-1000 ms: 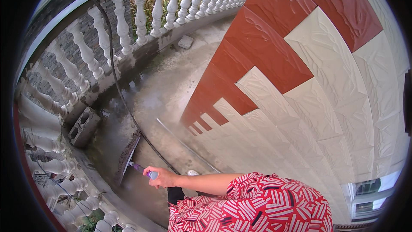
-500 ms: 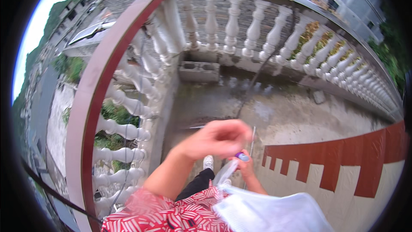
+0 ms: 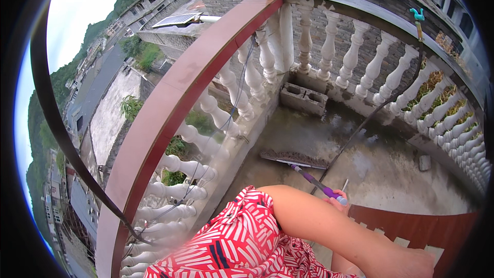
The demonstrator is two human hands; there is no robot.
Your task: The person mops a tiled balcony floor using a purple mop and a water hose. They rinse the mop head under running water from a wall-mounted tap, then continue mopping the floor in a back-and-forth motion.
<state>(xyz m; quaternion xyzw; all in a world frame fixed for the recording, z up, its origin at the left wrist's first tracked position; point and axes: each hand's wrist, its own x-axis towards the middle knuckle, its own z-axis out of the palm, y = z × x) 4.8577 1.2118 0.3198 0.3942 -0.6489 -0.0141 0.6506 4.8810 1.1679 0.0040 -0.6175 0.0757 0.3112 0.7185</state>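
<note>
A flat mop with a purple and grey pole stretches away from me over the wet concrete floor. Its wide, greyish head rests on the floor near the balustrade's low kerb. My right hand is wrapped round the pole near the grey-blue collar, partly hidden behind my left arm. The left arm, in a red and white patterned sleeve, crosses in front of my body toward the lower right. At its end my left hand is near the picture's edge, its fingers not showing.
White balusters under a reddish-brown rail enclose the corner. A hollow concrete block sits there. A dark hose runs over the floor up to a tap-like turquoise fitting. A brown and cream stepped-pattern surface lies at right.
The view has swung left, bringing the mop's head and pole into sight. My left hand has moved from above the pole to the lower right. The white sheet-like thing has left view.
</note>
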